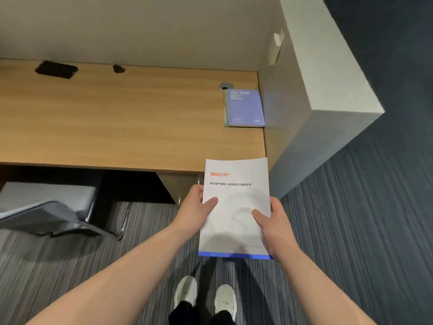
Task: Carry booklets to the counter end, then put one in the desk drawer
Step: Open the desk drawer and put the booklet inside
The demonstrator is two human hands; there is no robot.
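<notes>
Before the desk (117,118), two hands (194,207) (276,228) hold one white booklet (236,195).

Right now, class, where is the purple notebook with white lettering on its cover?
In the head view, the purple notebook lies flat at the far right end of the wooden desk, against the grey partition wall, beside a round cable grommet.
</notes>
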